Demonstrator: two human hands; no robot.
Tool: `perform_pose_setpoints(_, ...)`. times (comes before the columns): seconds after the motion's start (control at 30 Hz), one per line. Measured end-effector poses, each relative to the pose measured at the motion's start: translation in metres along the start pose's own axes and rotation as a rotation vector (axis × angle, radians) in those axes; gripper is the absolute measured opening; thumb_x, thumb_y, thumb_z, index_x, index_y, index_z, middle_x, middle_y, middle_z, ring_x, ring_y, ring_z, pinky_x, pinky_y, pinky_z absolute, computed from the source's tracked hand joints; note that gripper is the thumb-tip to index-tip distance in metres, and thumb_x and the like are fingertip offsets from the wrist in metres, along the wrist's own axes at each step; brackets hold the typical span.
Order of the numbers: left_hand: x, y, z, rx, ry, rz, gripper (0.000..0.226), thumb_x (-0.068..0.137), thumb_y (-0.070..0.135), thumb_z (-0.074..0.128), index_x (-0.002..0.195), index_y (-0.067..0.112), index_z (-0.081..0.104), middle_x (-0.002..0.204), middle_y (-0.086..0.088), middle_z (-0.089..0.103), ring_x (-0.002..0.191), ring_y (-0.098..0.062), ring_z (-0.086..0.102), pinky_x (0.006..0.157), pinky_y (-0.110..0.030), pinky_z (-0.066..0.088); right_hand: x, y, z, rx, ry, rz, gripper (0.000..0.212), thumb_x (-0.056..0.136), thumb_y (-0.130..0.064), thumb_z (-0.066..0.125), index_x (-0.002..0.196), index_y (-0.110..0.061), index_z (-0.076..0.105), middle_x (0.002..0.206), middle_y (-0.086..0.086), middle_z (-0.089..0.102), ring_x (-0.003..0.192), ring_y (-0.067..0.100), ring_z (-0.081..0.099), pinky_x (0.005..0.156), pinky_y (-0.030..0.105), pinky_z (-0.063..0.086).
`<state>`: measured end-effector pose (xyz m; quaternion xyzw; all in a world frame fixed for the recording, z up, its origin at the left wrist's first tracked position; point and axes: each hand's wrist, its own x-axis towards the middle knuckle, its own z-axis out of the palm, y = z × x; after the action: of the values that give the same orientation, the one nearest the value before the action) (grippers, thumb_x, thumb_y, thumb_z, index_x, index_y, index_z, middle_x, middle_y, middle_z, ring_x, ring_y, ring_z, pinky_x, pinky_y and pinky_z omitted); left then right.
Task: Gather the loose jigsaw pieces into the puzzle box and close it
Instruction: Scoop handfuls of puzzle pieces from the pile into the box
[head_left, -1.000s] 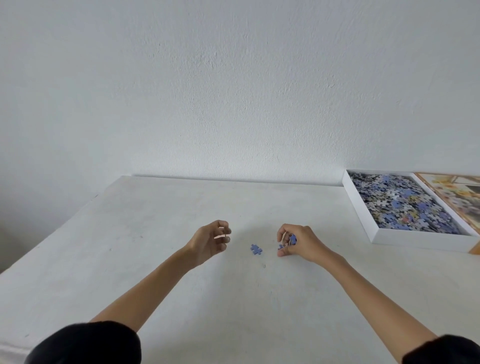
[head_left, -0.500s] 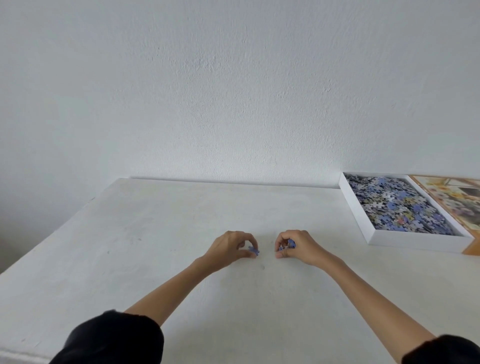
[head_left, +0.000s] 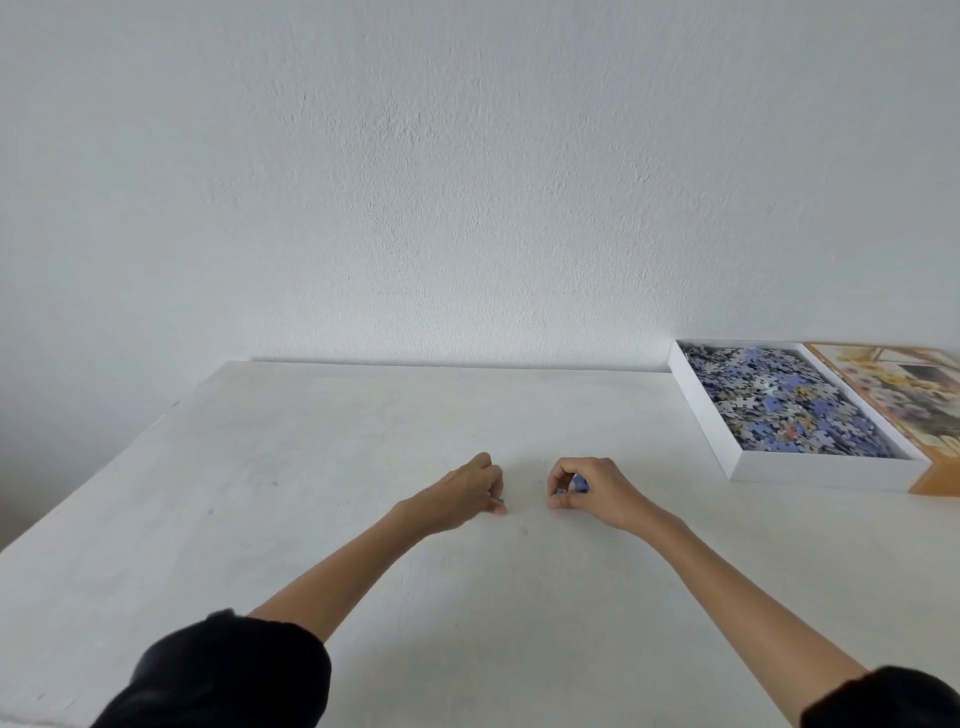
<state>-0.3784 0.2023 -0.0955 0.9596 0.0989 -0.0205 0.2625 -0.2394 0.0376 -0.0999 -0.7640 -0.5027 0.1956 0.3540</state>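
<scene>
Now for what looks like the last loose piece on the table.
Mid-table, the left hand (head_left: 462, 493) pinches a small blue piece (head_left: 500, 500) against the table (head_left: 311, 441); the right hand (head_left: 592, 491), just beside it, curls round a few blue pieces (head_left: 577, 484). The open box (head_left: 810, 474) waits far right, with its lid (head_left: 935, 480) alongside. Best to lift cleanly, grip firmly and release low inside the box.
</scene>
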Motion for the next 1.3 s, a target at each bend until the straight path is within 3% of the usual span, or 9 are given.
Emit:
perform_pose_setpoints(0.17, -0.006, 0.001, 0.006, -0.037, 0.149, -0.009, 0.026, 0.083, 0.009, 0.066, 0.102, 0.0, 0.051, 0.098, -0.01, 0.046, 0.082, -0.015, 0.044, 0.067, -0.017, 0.032, 0.0, 0.0, 0.0, -0.003, 0.0, -0.009, 0.009, 0.075, -0.007, 0.071, 0.076, -0.01, 0.063, 0.077, 0.003, 0.063, 0.057, -0.005, 0.048, 0.055, 0.008, 0.033)
perform_pose_setpoints(0.37, 0.004, 0.005, 0.0, -0.022, 0.069, -0.145, 0.032, 0.082, 0.012, 0.069, 0.107, -0.001, 0.055, 0.11, -0.015, 0.057, 0.099, -0.025, 0.056, 0.077, -0.023, 0.039, 0.001, 0.0, -0.001, -0.012, -0.017, 0.006, 0.011, 0.076, -0.008, 0.071, 0.075, -0.015, 0.062, 0.076, -0.001, 0.061, 0.062, -0.005, 0.048, 0.058, 0.01, 0.035)
perform_pose_setpoints(0.57, 0.009, 0.005, 0.0, 0.003, 0.037, -0.174, 0.021, 0.085, 0.012, 0.066, 0.1, 0.0, 0.059, 0.096, -0.004, 0.042, 0.089, -0.017, 0.044, 0.071, -0.019, 0.035, -0.002, -0.001, -0.002, 0.021, 0.001, -0.006, 0.007, 0.076, -0.008, 0.071, 0.078, -0.009, 0.064, 0.076, -0.003, 0.061, 0.064, -0.006, 0.05, 0.059, 0.009, 0.036)
perform_pose_setpoints(0.8, 0.004, 0.015, 0.003, -0.272, 0.099, -0.191, 0.024, 0.087, 0.006, 0.061, 0.072, 0.019, 0.048, 0.071, 0.007, 0.05, 0.064, -0.006, 0.044, 0.058, -0.012, 0.034, -0.001, -0.008, -0.007, 0.068, 0.084, -0.027, 0.009, 0.08, -0.009, 0.067, 0.078, -0.017, 0.063, 0.072, -0.006, 0.059, 0.06, -0.005, 0.051, 0.059, 0.008, 0.036)
perform_pose_setpoints(0.9, 0.001, 0.029, -0.004, -0.737, -0.072, -0.218, 0.016, 0.095, 0.013, 0.05, 0.08, 0.017, 0.052, 0.074, 0.006, 0.054, 0.062, -0.003, 0.046, 0.059, -0.013, 0.037, -0.001, -0.008, -0.013, 0.08, 0.16, 0.011, 0.011, 0.086, -0.01, 0.06, 0.082, -0.015, 0.069, 0.07, -0.01, 0.061, 0.058, -0.004, 0.052, 0.059, 0.009, 0.037)
perform_pose_setpoints(1.0, 0.004, 0.044, -0.009, -1.346, -0.235, -0.293, 0.018, 0.099, 0.012, 0.038, 0.088, 0.016, 0.051, 0.07, 0.007, 0.052, 0.058, -0.004, 0.045, 0.057, -0.015, 0.04, 0.0, -0.008, -0.024, 0.523, 0.169, 0.224, 0.015, 0.091, -0.009, 0.053, 0.086, -0.01, 0.067, 0.065, -0.003, 0.05, 0.043, 0.004, 0.039, 0.048, 0.015, 0.037)
perform_pose_setpoints(1.1, 0.014, 0.06, -0.006, -1.628, -0.175, -0.426, 0.024, 0.096, 0.016, 0.036, 0.077, 0.014, 0.051, 0.062, 0.003, 0.049, 0.055, -0.009, 0.047, 0.049, -0.017, 0.042, -0.003, -0.006, -0.04, 1.196, 0.057, 0.487, 0.016, 0.094, -0.014, 0.047, 0.083, -0.009, 0.058, 0.061, 0.0, 0.044, 0.041, 0.005, 0.038, 0.037, 0.013, 0.034)
perform_pose_setpoints(1.2, 0.024, 0.073, -0.002, -1.642, -0.046, -0.512, 0.032, 0.094, 0.024, 0.039, 0.063, 0.014, 0.043, 0.056, 0.002, 0.042, 0.048, -0.01, 0.043, 0.036, -0.013, 0.03, -0.007, -0.001, -0.05, 1.454, -0.011, 0.534, 0.028, 0.092, -0.025, 0.048, 0.068, -0.012, 0.05, 0.058, 0.001, 0.043, 0.039, 0.006, 0.037, 0.031, 0.012, 0.032)
perform_pose_setpoints(1.3, 0.037, 0.089, 0.003, -1.374, 0.041, -0.443, 0.034, 0.096, 0.024, 0.042, 0.063, 0.018, 0.034, 0.052, 0.006, 0.034, 0.038, -0.006, 0.027, 0.032, -0.013, 0.015, -0.012, 0.007, -0.062, 1.437, 0.013, 0.505, 0.033, 0.091, -0.026, 0.047, 0.061, -0.015, 0.042, 0.053, -0.001, 0.041, 0.035, 0.004, 0.031, 0.027, 0.012, 0.024)
